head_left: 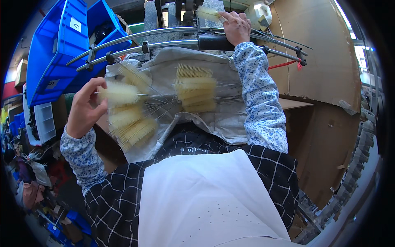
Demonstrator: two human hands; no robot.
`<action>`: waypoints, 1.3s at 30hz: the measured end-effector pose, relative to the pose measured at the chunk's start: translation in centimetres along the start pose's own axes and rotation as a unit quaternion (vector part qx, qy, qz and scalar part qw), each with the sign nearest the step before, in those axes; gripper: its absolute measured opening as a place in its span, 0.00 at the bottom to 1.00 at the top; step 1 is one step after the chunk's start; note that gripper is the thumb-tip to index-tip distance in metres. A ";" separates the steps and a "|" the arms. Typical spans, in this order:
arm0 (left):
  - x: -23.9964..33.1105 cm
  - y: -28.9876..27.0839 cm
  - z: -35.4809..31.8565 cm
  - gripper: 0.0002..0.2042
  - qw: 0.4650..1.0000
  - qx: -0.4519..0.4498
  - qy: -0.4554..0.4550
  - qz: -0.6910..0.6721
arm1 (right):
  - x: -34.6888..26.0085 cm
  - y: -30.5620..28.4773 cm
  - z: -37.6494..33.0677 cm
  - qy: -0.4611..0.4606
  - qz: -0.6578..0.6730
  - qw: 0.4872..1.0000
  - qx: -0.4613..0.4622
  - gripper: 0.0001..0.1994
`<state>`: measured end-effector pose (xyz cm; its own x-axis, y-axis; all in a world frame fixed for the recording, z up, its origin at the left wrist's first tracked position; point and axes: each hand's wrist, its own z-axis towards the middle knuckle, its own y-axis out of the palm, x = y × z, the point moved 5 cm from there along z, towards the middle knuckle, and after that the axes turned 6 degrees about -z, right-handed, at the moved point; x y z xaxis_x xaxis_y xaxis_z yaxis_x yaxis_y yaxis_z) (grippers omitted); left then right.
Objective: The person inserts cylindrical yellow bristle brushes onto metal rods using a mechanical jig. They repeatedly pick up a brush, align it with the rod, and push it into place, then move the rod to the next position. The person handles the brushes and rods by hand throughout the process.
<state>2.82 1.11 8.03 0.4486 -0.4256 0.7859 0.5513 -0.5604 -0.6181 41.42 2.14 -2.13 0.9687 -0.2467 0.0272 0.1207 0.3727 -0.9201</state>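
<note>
My left hand point(85, 106) is curled round the outer end of a pale yellow bristle brush point(123, 94) with a thin wire stem, at the left of a grey cloth. Beneath that brush a fan of similar brushes point(129, 121) lies on the cloth point(224, 119), wire stems pointing inward. A second stack of brushes point(195, 88) lies at the middle, stems to the right. My right hand point(237, 27) is raised over the metal rails point(173, 43), fingers closed at the end of another pale brush point(209, 14) by the machine point(181, 12). The exact grip of its fingertips is hard to see.
Blue plastic bins point(57, 53) stand at the far left. The curved rails with black clamps cross in front of the machine. Large cardboard sheets point(317, 49) rise on the right, beside a white rounded part point(260, 15). A clear plastic box point(44, 121) sits at the left.
</note>
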 end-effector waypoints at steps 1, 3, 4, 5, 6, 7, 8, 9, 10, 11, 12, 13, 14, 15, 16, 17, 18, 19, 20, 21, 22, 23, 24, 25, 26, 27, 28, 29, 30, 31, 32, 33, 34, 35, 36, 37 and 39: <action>-0.1 -0.5 -0.3 0.13 1.000 0.011 0.015 -0.003 | 0.2 0.2 0.0 0.001 0.003 1.000 -0.015 0.15; -0.4 -1.4 -0.6 0.13 0.998 0.032 0.044 -0.007 | 0.8 0.7 0.4 -0.002 -0.018 0.999 -0.033 0.15; -0.6 -1.8 -0.8 0.12 0.998 0.041 0.033 -0.024 | 1.0 1.4 0.9 -0.008 -0.037 0.999 -0.036 0.16; -0.6 -2.0 -1.0 0.11 0.998 0.052 0.030 -0.035 | 1.0 2.1 1.4 -0.013 -0.054 0.998 -0.039 0.17; -0.6 -2.2 -1.1 0.11 0.997 0.061 0.028 -0.046 | 1.1 3.0 1.8 -0.016 -0.050 0.997 -0.047 0.16; -0.6 -2.3 -1.0 0.11 0.995 0.071 0.028 -0.058 | 1.3 3.8 2.3 -0.017 -0.049 0.997 -0.055 0.16; -0.4 -2.2 -0.9 0.11 0.995 0.072 0.033 -0.068 | 1.6 4.5 2.6 -0.017 -0.049 0.997 -0.063 0.16; -0.4 -2.2 -1.1 0.12 0.995 0.068 0.032 -0.070 | 2.1 5.1 2.6 -0.016 -0.049 0.996 -0.070 0.16; -0.4 -2.2 -1.2 0.12 0.995 0.064 0.032 -0.074 | 2.4 5.2 2.8 -0.013 -0.060 0.993 -0.106 0.17; -0.4 -2.2 -1.3 0.12 0.995 0.060 0.033 -0.077 | 2.5 4.6 2.7 -0.013 -0.059 0.996 -0.071 0.18; -0.5 -2.2 -1.6 0.12 0.994 0.061 0.029 -0.083 | 2.7 3.9 2.2 -0.014 -0.058 0.998 -0.036 0.19; -0.9 -2.3 -1.9 0.13 0.993 0.065 0.027 -0.090 | 2.8 3.0 1.8 -0.015 -0.059 0.998 0.001 0.20; -1.1 -2.4 -2.2 0.13 0.993 0.067 0.023 -0.096 | 3.3 2.1 1.1 0.062 -0.086 0.993 -0.047 0.23; -1.2 -2.5 -2.3 0.13 0.992 0.070 0.016 -0.101 | 3.8 2.0 0.8 0.083 -0.075 0.992 -0.053 0.23; -1.4 -2.5 -2.4 0.13 0.991 0.071 0.010 -0.109 | 4.7 1.9 0.2 0.106 -0.067 0.990 -0.059 0.23; -1.5 -2.5 -2.4 0.14 0.991 0.072 0.004 -0.117 | 5.3 1.9 -0.3 0.128 -0.058 0.988 -0.066 0.23; -1.5 -2.3 -2.2 0.14 0.991 0.068 0.009 -0.119 | 5.4 1.8 -0.5 0.125 -0.010 0.991 -0.054 0.22; -1.4 -2.3 -2.1 0.14 0.991 0.066 0.012 -0.118 | 5.5 2.1 -0.5 0.125 0.017 0.991 -0.050 0.21; -1.4 -2.3 -2.1 0.14 0.991 0.064 0.015 -0.118 | 5.5 2.4 -0.4 0.125 0.046 0.990 -0.047 0.20; -1.3 -2.2 -2.0 0.14 0.991 0.064 0.015 -0.120 | 5.4 2.5 -0.3 0.124 0.074 0.989 -0.043 0.19; -1.1 -2.2 -1.9 0.14 0.990 0.066 0.014 -0.121 | 4.7 2.1 -0.2 0.113 0.059 0.992 -0.021 0.17; -1.0 -2.3 -1.8 0.14 0.990 0.068 0.014 -0.121 | 4.2 2.2 -0.1 0.113 0.061 0.991 -0.024 0.18; -1.0 -2.3 -1.8 0.14 0.990 0.069 0.013 -0.125 | 3.7 2.4 0.0 0.113 0.062 0.991 -0.027 0.18; -1.0 -2.5 -1.9 0.14 0.989 0.072 0.013 -0.126 | 3.0 2.6 0.1 0.112 0.066 0.991 -0.029 0.18; -0.9 -2.6 -2.1 0.14 0.989 0.074 0.012 -0.128 | 2.3 2.5 0.2 0.111 0.064 0.992 -0.023 0.17; -0.8 -2.7 -2.3 0.14 0.988 0.078 0.008 -0.133 | 1.5 2.4 0.3 0.108 0.062 0.992 -0.023 0.17; -0.7 -2.8 -2.4 0.14 0.987 0.079 0.006 -0.138 | 0.8 2.3 0.4 0.108 0.058 0.992 -0.023 0.17; -0.7 -2.9 -2.4 0.14 0.986 0.081 0.004 -0.143 | 0.0 2.0 0.5 0.108 0.055 0.992 -0.022 0.17; -0.6 -3.0 -2.6 0.14 0.986 0.083 0.003 -0.144 | -1.0 1.9 0.5 0.111 0.054 0.992 -0.024 0.14; -0.6 -3.1 -2.7 0.14 0.986 0.086 0.003 -0.146 | -2.1 1.8 0.7 0.113 0.051 0.992 -0.037 0.14; -0.6 -3.1 -2.7 0.14 0.985 0.087 0.004 -0.149 | -3.2 1.7 0.8 0.117 0.045 0.991 -0.051 0.13; -0.6 -3.0 -2.7 0.14 0.985 0.086 0.006 -0.151 | -4.2 1.6 1.0 0.121 0.040 0.990 -0.064 0.13; -0.5 -2.8 -2.7 0.14 0.984 0.087 0.006 -0.153 | -5.4 1.7 1.2 0.119 0.038 0.990 -0.067 0.12; -0.4 -2.7 -2.6 0.14 0.984 0.086 0.007 -0.155 | -6.4 1.8 1.4 0.118 0.036 0.990 -0.069 0.12; -0.2 -2.6 -2.4 0.13 0.984 0.086 0.013 -0.153 | -7.2 1.9 1.5 0.118 0.034 0.990 -0.072 0.12; 0.1 -2.4 -2.2 0.13 0.984 0.085 0.019 -0.153 | -7.8 1.9 1.6 0.117 0.037 0.990 -0.069 0.12; 0.5 -2.1 -1.7 0.13 0.985 0.082 0.024 -0.152 | -8.2 1.8 1.6 0.115 0.044 0.990 -0.065 0.12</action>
<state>0.64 0.89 9.73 0.2138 -0.2921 0.9322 0.7632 -0.5457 -0.3460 34.02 6.24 -3.41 0.8973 -0.4215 -0.1311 -0.0050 0.2874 -0.9578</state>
